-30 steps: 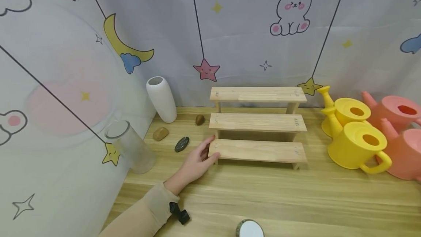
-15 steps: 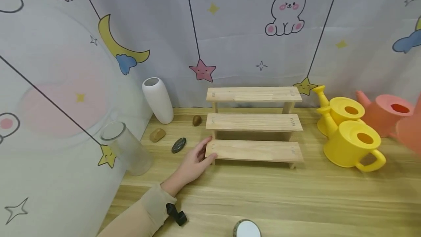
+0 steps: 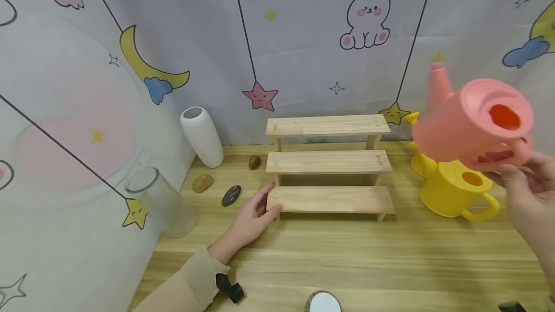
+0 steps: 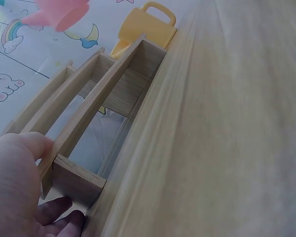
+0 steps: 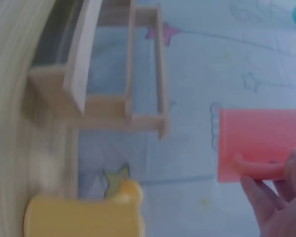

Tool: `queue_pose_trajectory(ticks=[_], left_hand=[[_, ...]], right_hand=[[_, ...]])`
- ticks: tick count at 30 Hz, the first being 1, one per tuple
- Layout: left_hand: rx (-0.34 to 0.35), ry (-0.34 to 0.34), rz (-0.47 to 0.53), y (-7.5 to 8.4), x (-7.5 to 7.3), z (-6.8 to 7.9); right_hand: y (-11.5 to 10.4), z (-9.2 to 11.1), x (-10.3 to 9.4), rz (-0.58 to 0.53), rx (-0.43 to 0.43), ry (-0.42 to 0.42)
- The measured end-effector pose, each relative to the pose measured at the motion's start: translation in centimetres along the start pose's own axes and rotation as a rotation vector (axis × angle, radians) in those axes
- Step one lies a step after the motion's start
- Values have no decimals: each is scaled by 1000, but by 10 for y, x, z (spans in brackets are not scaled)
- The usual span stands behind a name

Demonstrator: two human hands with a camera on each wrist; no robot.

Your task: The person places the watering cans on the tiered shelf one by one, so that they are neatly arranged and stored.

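A three-step wooden stand (image 3: 331,199) sits on the table in the middle of the head view. My left hand (image 3: 249,223) grips the left end of its lowest board, thumb on top and fingers around the side; the left wrist view shows the fingertips by the leg (image 4: 79,180). My right hand (image 3: 526,196) holds a pink watering can (image 3: 459,124) by its handle, raised in the air at the right. The can is tilted and overlaps the yellow watering cans in the head view. In the right wrist view its handle (image 5: 259,169) runs into my fingers.
A yellow watering can (image 3: 446,191) stands right of the stand, another partly hidden behind it. At the left are a white vase (image 3: 203,138), a frosted glass vase (image 3: 173,211) and several stones (image 3: 231,195). A round white-topped object (image 3: 323,302) lies at the front edge.
My right hand has come into view holding a pink watering can, lifted up and leftward from the right side. My left hand stays on the stand. The head view has shifted slightly.
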State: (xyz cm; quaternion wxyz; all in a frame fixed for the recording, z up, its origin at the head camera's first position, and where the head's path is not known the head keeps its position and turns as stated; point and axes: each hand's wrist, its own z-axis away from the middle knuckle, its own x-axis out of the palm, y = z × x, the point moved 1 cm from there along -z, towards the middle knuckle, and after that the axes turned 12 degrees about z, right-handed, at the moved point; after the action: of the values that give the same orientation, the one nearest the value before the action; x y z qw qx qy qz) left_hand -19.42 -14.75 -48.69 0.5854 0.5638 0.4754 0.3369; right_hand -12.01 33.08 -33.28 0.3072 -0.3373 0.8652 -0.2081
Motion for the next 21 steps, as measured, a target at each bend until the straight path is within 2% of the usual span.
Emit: queue_pose_trajectory(ticks=[2, 4, 5, 11, 14, 21], left_hand=[[3, 5, -8, -1, -1, 1], [13, 5, -16, -1, -2, 1], [16, 5, -22, -1, -2, 2], [22, 1, -30, 0, -2, 1], [27, -10, -25, -2, -1, 1], [31, -8, -14, -2, -1, 2]], right_hand=[[-14, -4, 15, 77, 74, -19], [-24, -9, 30, 165, 114, -57], [-29, -11, 38, 173, 123, -73], [-48, -25, 83, 95, 33, -153], [-54, -33, 102, 143, -2, -190], [-66, -55, 137, 111, 32, -323]])
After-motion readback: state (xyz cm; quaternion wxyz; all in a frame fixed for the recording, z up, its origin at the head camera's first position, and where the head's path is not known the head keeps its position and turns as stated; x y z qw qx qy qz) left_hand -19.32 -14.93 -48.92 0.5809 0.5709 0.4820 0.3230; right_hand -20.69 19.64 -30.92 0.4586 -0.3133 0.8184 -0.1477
